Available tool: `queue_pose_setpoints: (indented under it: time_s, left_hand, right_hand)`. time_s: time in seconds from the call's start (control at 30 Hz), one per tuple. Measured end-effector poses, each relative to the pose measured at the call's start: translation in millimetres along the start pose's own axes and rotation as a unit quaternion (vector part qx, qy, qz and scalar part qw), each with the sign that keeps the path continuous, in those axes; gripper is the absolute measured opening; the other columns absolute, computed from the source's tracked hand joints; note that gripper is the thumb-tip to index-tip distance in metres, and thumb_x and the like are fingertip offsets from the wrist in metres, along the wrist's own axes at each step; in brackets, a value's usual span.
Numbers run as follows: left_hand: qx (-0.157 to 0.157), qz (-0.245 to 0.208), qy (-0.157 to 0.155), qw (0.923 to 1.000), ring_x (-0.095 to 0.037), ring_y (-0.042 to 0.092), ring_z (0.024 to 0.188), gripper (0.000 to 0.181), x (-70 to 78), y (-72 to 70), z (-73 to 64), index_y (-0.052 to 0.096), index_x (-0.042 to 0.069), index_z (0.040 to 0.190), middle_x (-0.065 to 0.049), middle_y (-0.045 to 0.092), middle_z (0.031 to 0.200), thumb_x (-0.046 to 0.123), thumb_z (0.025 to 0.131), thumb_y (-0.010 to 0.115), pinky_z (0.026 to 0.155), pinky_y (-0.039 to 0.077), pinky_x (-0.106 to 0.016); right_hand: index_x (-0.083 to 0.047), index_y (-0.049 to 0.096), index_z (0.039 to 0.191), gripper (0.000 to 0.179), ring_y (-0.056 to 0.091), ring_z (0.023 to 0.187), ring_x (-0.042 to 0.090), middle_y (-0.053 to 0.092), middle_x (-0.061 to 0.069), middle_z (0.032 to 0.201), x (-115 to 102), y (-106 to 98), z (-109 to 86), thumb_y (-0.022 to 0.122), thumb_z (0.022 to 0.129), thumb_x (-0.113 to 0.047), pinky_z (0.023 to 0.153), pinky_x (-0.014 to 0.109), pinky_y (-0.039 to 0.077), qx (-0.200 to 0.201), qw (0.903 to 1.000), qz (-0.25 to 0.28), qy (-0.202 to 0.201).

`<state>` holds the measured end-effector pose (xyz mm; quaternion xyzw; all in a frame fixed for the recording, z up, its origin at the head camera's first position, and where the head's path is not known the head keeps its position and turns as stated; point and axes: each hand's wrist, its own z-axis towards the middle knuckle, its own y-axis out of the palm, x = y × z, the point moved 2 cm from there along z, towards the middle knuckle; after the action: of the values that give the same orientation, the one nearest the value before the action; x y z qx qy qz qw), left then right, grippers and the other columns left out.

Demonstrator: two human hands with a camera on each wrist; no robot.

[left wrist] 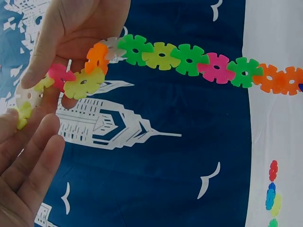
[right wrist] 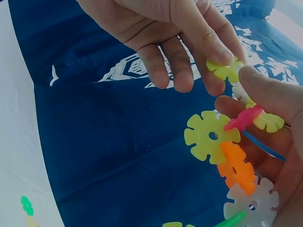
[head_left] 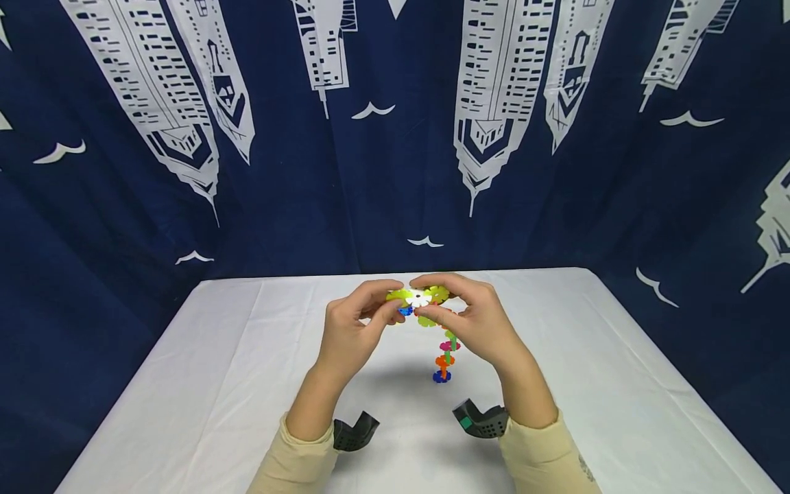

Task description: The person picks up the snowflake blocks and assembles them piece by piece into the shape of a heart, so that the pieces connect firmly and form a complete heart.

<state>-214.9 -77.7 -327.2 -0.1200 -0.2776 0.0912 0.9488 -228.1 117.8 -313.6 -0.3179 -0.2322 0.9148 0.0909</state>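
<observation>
My left hand (head_left: 353, 329) pinches a yellow-green notched plastic disc (right wrist: 225, 70) between thumb and index finger. It joins a whitish disc (head_left: 417, 296), which my right hand (head_left: 478, 319) pinches from the other side. From there a chain of linked discs passes my right fingers: pink (left wrist: 61, 77), yellow (left wrist: 85, 84), orange (right wrist: 235, 168) and a clear one (right wrist: 252, 203). Below, it hangs through green (left wrist: 188, 60), pink and orange links to a blue disc (head_left: 441, 377). Both hands are raised over the table with fingertips close together. My right palm partly hides the upper links.
The table (head_left: 259, 384) has a white cloth. Behind it hangs a navy curtain (head_left: 370, 192) printed with white buildings and birds. More discs, a red one (left wrist: 273, 170) among them, appear against the white cloth. A dark wrist camera mount (head_left: 481, 418) sits by each sleeve.
</observation>
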Motion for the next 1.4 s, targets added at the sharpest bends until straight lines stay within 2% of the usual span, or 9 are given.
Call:
queue_pose_setpoints:
  time_s: [0.13, 0.23, 0.33, 0.47, 0.67, 0.8, 1.1, 1.27, 1.4]
  left_hand:
    - [0.009, 0.002, -0.013, 0.9999, -0.016, 0.071, 0.064, 0.026, -4.5, -0.4, -0.5, 0.064, 0.003, 0.117, -0.011, 0.075, 0.082, 0.000, 0.091, 0.069, 0.060, 0.058, -0.022]
    - [0.020, -0.007, -0.037, 0.9991, -0.018, 0.071, 0.064, 0.023, -13.5, -0.5, -1.5, 0.064, 0.003, 0.117, -0.013, 0.076, 0.087, 0.002, 0.094, 0.066, 0.059, 0.058, -0.025]
    - [0.028, -0.006, -0.074, 0.9969, -0.018, 0.071, 0.064, 0.018, -27.4, 0.8, -3.4, 0.065, 0.004, 0.115, -0.012, 0.077, 0.090, 0.007, 0.097, 0.063, 0.060, 0.059, -0.027]
    - [0.029, 0.022, -0.145, 0.9888, -0.016, 0.071, 0.068, 0.016, -53.2, 5.4, -9.4, 0.066, 0.009, 0.114, -0.007, 0.078, 0.093, 0.010, 0.098, 0.064, 0.063, 0.058, -0.024]
    - [-0.009, 0.091, -0.253, 0.9631, -0.018, 0.071, 0.087, 0.025, -100.8, 16.7, -26.1, 0.068, 0.012, 0.115, -0.004, 0.076, 0.107, 0.008, 0.091, 0.071, 0.076, 0.058, -0.027]
    - [-0.046, 0.125, -0.299, 0.9448, -0.023, 0.068, 0.098, 0.032, -126.6, 22.2, -35.8, 0.067, 0.012, 0.119, -0.005, 0.072, 0.117, 0.007, 0.088, 0.074, 0.085, 0.055, -0.038]
    - [-0.101, 0.167, -0.352, 0.9155, -0.032, 0.065, 0.102, 0.043, -170.2, 28.8, -46.0, 0.066, 0.010, 0.125, -0.016, 0.068, 0.120, 0.008, 0.084, 0.078, 0.088, 0.053, -0.045]
    - [-0.136, 0.179, -0.378, 0.8979, -0.034, 0.062, 0.115, 0.047, -183.4, 31.2, -45.0, 0.065, 0.011, 0.129, -0.018, 0.067, 0.122, 0.011, 0.084, 0.078, 0.102, 0.049, -0.049]
    - [-0.149, 0.205, -0.392, 0.8843, -0.031, 0.063, 0.113, 0.044, -188.3, 31.2, -45.5, 0.068, 0.013, 0.126, -0.013, 0.068, 0.117, 0.012, 0.084, 0.078, 0.102, 0.049, -0.047]
  right_hand:
    - [-0.008, 0.071, 0.114, 0.036, 0.067, 0.088, 0.009, 0.075, 0.004, 0.108, 0, -4, -0.3, 0.081, 0.080, -0.002, 0.079, 0.023, 0.057, 0.008, 0.9999, 0.000, 0.007]
    - [-0.007, 0.072, 0.114, 0.035, 0.068, 0.091, 0.010, 0.076, 0.006, 0.107, 0, -6, -0.6, 0.081, 0.080, -0.002, 0.082, 0.022, 0.055, 0.017, 0.9998, -0.002, 0.010]
    - [-0.006, 0.072, 0.112, 0.035, 0.067, 0.090, 0.009, 0.076, 0.007, 0.105, 0, -7, -1.0, 0.081, 0.079, -0.001, 0.080, 0.021, 0.055, 0.029, 0.9995, -0.003, 0.010]
    - [-0.006, 0.072, 0.112, 0.034, 0.065, 0.081, 0.008, 0.075, 0.009, 0.100, 1, -8, -2.0, 0.080, 0.079, 0.000, 0.074, 0.019, 0.055, 0.041, 0.9991, 0.007, 0.010]
    - [-0.004, 0.071, 0.111, 0.031, 0.065, 0.076, 0.008, 0.075, 0.012, 0.098, 3, -8, -3.3, 0.077, 0.082, 0.002, 0.072, 0.020, 0.056, 0.047, 0.9981, 0.035, 0.016]
    - [-0.005, 0.072, 0.110, 0.029, 0.065, 0.078, 0.007, 0.075, 0.009, 0.098, 4, -8, -2.6, 0.077, 0.082, 0.001, 0.075, 0.020, 0.055, 0.050, 0.9979, 0.036, 0.022]
    - [-0.007, 0.072, 0.110, 0.029, 0.065, 0.070, 0.008, 0.075, 0.006, 0.094, 5, -6, -1.6, 0.077, 0.083, 0.001, 0.069, 0.021, 0.055, 0.047, 0.9980, 0.024, 0.033]
    - [-0.007, 0.072, 0.110, 0.028, 0.065, 0.068, 0.008, 0.074, 0.006, 0.093, 4, -6, -1.2, 0.077, 0.083, -0.001, 0.067, 0.022, 0.054, 0.041, 0.9982, 0.022, 0.038]
    - [-0.007, 0.072, 0.110, 0.027, 0.065, 0.066, 0.008, 0.074, 0.006, 0.092, 4, -6, -0.9, 0.077, 0.084, -0.001, 0.065, 0.022, 0.055, 0.036, 0.9982, 0.027, 0.041]
